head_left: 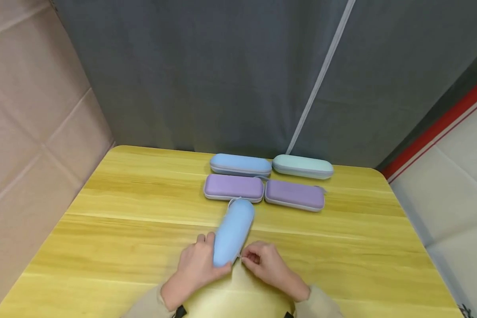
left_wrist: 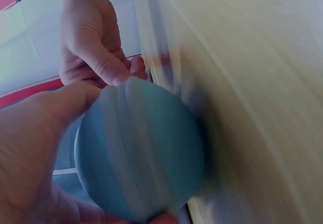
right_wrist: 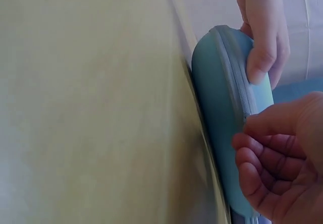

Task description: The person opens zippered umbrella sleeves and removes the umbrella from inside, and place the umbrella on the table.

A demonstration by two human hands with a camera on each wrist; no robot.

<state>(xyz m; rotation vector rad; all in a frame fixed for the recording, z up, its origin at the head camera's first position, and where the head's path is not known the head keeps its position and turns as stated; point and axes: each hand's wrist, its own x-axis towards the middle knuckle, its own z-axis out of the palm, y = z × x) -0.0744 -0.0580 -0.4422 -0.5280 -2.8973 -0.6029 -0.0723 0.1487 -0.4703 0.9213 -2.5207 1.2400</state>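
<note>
A light-blue zippered hard case (head_left: 234, 229) lies at a slant on the wooden table, its far end close to a purple case. My left hand (head_left: 196, 263) grips its near left side, with the thumb across the near end. On the other side my right hand (head_left: 267, 264) pinches at the zipper by the near right edge, thumb and forefinger together. The right wrist view shows the grey zipper (right_wrist: 233, 70) running along the case's side up to those fingertips; the small zipper pull is mostly hidden by them. The case looks closed.
Behind it stand two purple cases (head_left: 233, 187) side by side. Farther back are another blue case (head_left: 240, 164) and a mint-green case (head_left: 303, 166), near the table's far edge. A dark grey curtain (head_left: 206, 79) hangs beyond the table (head_left: 115, 229).
</note>
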